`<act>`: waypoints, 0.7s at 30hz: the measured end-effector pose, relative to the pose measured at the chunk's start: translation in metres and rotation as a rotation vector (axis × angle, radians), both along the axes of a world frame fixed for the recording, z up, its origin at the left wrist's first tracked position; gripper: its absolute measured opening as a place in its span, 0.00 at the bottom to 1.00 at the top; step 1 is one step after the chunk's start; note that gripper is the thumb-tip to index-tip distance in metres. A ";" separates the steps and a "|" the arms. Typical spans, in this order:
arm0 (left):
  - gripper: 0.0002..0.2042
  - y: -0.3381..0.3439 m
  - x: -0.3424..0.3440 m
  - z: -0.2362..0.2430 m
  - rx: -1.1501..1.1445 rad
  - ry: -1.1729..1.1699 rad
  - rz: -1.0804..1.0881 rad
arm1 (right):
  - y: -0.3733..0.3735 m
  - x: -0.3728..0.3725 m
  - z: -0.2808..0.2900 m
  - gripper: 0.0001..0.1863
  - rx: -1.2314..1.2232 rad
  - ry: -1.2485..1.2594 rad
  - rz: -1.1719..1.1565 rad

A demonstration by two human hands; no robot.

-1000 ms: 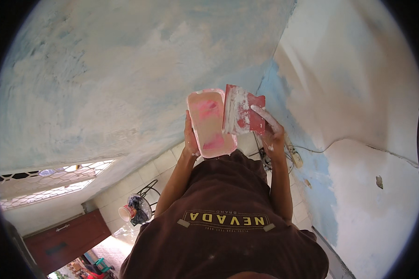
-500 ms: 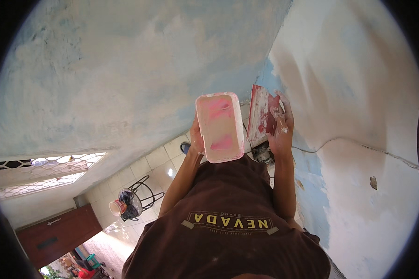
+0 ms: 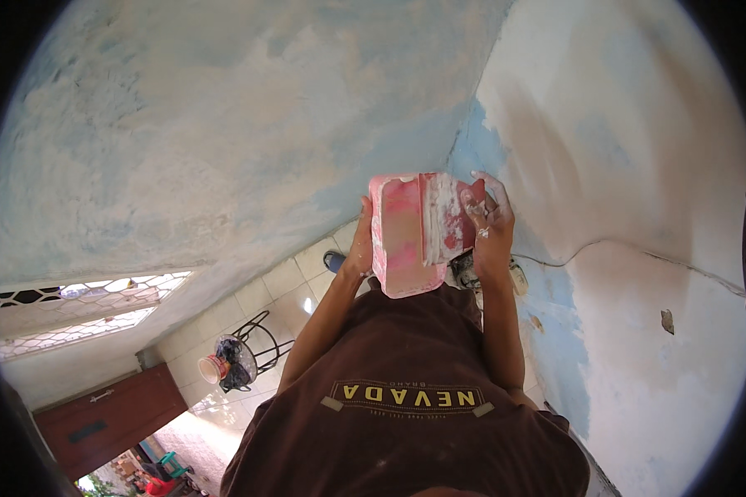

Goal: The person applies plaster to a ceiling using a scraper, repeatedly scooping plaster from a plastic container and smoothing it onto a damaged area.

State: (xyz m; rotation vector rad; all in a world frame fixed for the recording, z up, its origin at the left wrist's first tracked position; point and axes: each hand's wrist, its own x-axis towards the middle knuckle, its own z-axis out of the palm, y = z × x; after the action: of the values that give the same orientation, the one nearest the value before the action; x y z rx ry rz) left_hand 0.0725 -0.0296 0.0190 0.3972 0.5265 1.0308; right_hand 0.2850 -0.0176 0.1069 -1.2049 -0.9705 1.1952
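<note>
A scraper [image 3: 452, 222] over the pink tub [image 3: 378, 240], one in each hand.
The left hand [image 3: 361, 244] grips the tub's left side, forearm slanting up from below; the right hand [image 3: 494, 232], fingers bent, clasps the scraper's right end, its blade across the tub's right half.

Left part of tub [image 3: 378, 244] clear from above; scraper [image 3: 449, 222] covers right part; wall [image 3: 249, 124] blocks way ahead
</note>
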 end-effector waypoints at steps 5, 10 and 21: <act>0.39 -0.009 0.004 0.015 0.073 0.140 -0.025 | -0.003 -0.002 0.002 0.19 0.026 -0.036 -0.061; 0.38 -0.011 0.001 0.008 0.008 0.071 -0.114 | 0.009 -0.006 0.007 0.19 0.087 -0.122 -0.175; 0.35 -0.021 -0.002 -0.022 0.019 0.058 -0.090 | 0.043 -0.002 -0.010 0.19 0.188 -0.111 -0.250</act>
State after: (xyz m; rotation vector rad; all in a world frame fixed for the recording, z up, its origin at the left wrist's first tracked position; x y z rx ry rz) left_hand 0.0709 -0.0506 -0.0029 0.4649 0.5467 0.9405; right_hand 0.2832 0.0258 0.0965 -1.2108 -0.9597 0.8292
